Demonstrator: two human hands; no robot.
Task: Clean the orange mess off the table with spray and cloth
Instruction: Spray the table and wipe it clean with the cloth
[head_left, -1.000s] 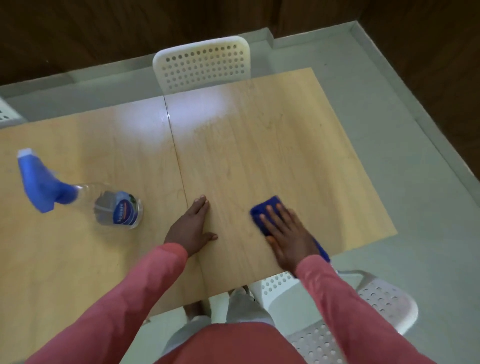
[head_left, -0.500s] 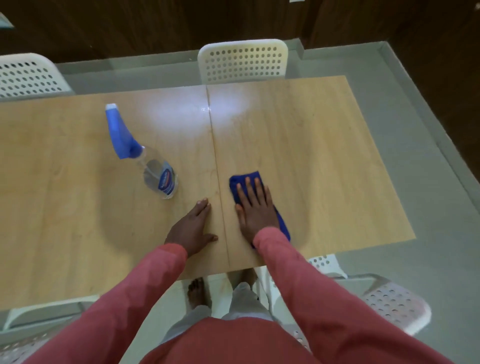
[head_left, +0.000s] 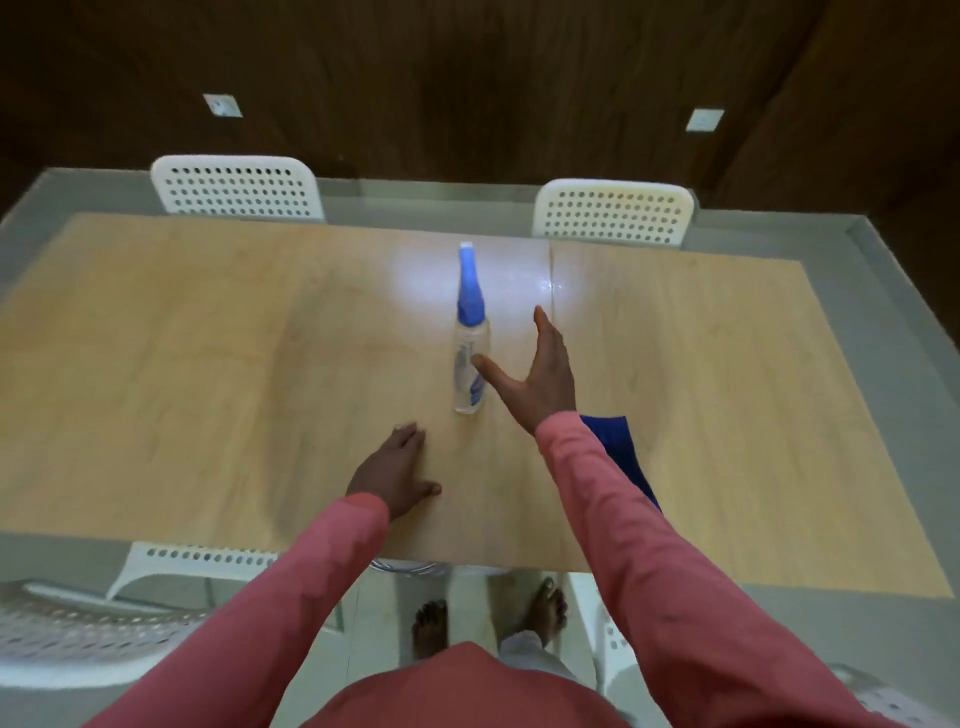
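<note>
A clear spray bottle (head_left: 470, 353) with a blue nozzle stands upright near the middle of the wooden table (head_left: 208, 364). My right hand (head_left: 540, 374) hovers beside it with fingers spread, the thumb near the bottle's side, holding nothing. The blue cloth (head_left: 621, 452) lies on the table under my right forearm, partly hidden by the sleeve. My left hand (head_left: 397, 473) rests flat on the table near the front edge. No orange mess shows on the wood in this blurred view.
Two white perforated chairs (head_left: 236, 189) (head_left: 613, 213) stand at the table's far side. More white chairs (head_left: 78, 618) sit at the near side by my bare feet. A dark wood wall stands behind, with grey floor around.
My right hand let go of the blue cloth and moved up and left beside the spray bottle. The camera swung left, so the table appears more centred. My left hand stayed put.
</note>
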